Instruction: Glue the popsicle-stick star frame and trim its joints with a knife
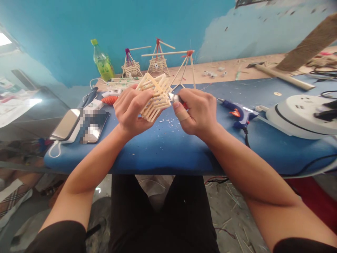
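Observation:
My left hand (pixel 133 109) is wrapped round a small basket-like frame of stacked wooden sticks (pixel 155 96), held tilted above the blue table. In my right hand (pixel 196 110) is a utility knife (pixel 173 97), gripped in the fist with the thumb along it. Its blade points left and meets, or nearly meets, the right corner of the stick frame; actual contact I cannot make out. A bandage (pixel 183 114) is on my right thumb. Pale shavings (pixel 171 123) lie on the table below both hands.
Several stick tripods with coloured tops (pixel 189 53) stand behind my hands. A green bottle (pixel 102 61) is back left, with phones (pixel 94 128) nearer. To the right lie a blue glue gun (pixel 240 114), a white power-strip reel (pixel 300 116) and a hammer (pixel 284 75).

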`<state>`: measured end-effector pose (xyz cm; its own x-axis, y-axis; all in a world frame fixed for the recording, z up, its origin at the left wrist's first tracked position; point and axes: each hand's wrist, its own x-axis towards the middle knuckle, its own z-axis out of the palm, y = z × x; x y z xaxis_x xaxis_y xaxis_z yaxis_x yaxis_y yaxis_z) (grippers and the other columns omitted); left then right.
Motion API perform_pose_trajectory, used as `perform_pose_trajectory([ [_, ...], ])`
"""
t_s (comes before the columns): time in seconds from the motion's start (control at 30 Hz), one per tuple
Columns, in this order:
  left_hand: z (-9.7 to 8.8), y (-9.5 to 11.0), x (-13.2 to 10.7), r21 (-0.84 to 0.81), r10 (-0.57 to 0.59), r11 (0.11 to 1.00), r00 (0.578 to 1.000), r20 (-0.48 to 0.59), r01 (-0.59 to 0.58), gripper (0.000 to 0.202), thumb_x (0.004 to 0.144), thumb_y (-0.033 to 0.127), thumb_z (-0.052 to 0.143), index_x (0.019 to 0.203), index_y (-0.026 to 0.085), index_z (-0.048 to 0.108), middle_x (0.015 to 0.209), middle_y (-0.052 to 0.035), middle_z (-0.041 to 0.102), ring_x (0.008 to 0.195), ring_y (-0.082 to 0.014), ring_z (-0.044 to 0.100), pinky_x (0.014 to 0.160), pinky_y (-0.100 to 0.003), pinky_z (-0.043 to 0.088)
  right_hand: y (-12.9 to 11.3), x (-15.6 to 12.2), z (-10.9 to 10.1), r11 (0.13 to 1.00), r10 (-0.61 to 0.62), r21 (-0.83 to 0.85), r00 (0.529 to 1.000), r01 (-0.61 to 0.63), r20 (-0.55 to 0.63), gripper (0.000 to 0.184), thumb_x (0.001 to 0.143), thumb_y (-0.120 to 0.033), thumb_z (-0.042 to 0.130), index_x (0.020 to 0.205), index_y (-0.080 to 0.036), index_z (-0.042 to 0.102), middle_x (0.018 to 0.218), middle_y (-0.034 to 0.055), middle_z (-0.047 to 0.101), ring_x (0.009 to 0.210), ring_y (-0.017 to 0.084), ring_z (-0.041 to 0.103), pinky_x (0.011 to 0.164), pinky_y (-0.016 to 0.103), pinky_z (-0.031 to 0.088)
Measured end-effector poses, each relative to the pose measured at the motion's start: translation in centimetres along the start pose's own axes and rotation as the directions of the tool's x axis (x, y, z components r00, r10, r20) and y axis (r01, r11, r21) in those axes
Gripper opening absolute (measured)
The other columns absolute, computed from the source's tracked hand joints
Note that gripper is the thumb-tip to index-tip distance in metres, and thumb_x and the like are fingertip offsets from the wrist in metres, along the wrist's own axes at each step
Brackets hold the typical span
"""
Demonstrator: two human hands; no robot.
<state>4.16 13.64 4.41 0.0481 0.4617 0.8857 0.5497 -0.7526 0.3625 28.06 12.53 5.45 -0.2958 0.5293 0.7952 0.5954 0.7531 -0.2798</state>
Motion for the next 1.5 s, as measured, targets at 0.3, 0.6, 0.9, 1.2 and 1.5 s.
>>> perform_pose_trajectory([
  [0.3,-0.2,0.0,-0.1,0.088,0.343,0.938,0.933,-0.109,-0.335,0.073,0.069,0.078,0.103,0.117,0.032,0.072,0.096,-0.0036,0.083,0.085,-0.0284,0.081,0.098,-0.054,0.071,0.2,0.0,0.2,0.999,0.045,-0.012,0.999,-0.045,-0.008,0.040,0.107,-0.055,0.046,0.079,-0.028,0.039,0.067,0.0010,0.048,0.066,0.019,0.042,0.066,0.038,0.025],
  [0.6,0.8,1.0,-0.5,0.115,0.297,0.954,0.921,-0.253,-0.276,0.073,0.082,0.074,0.095,0.130,0.031,0.060,0.103,-0.0023,0.073,0.084,-0.0242,0.077,0.076,-0.042,0.065,4.1,0.9,-0.4,0.991,0.134,0.023,0.980,-0.132,-0.148,0.056,0.116,-0.070,0.035,0.081,-0.027,0.047,0.071,0.0022,0.049,0.068,0.020,0.046,0.071,0.040,0.032],
  [0.9,1.2,0.2,-0.7,0.001,0.064,0.998,0.980,-0.187,-0.065,0.075,0.083,0.077,0.095,0.125,0.031,0.052,0.103,0.0001,0.067,0.094,-0.0245,0.078,0.083,-0.042,0.067,0.4,0.1,1.0,0.963,-0.135,0.238,0.991,0.129,0.009,0.048,0.114,-0.065,0.045,0.084,-0.028,0.042,0.072,-0.0013,0.047,0.069,0.019,0.042,0.070,0.039,0.034],
  [1.2,1.3,2.6,-1.2,-0.089,-0.085,0.993,0.983,-0.163,0.071,0.075,0.076,0.077,0.100,0.115,0.030,0.056,0.096,0.0028,0.068,0.088,-0.0224,0.078,0.082,-0.040,0.069,0.4,0.3,0.8,0.960,-0.113,0.262,0.993,0.102,0.028,0.048,0.113,-0.067,0.042,0.085,-0.029,0.034,0.073,-0.0007,0.047,0.070,0.020,0.045,0.071,0.039,0.036],
  [1.5,1.6,4.2,-0.9,-0.124,-0.130,0.986,0.974,-0.184,0.108,0.080,0.077,0.090,0.091,0.113,0.030,0.053,0.089,0.0034,0.064,0.080,-0.0211,0.075,0.074,-0.038,0.064,0.2,0.3,0.7,0.971,-0.053,0.238,0.997,0.037,0.059,0.050,0.112,-0.071,0.037,0.084,-0.030,0.032,0.073,0.0001,0.049,0.069,0.020,0.045,0.070,0.039,0.037],
])
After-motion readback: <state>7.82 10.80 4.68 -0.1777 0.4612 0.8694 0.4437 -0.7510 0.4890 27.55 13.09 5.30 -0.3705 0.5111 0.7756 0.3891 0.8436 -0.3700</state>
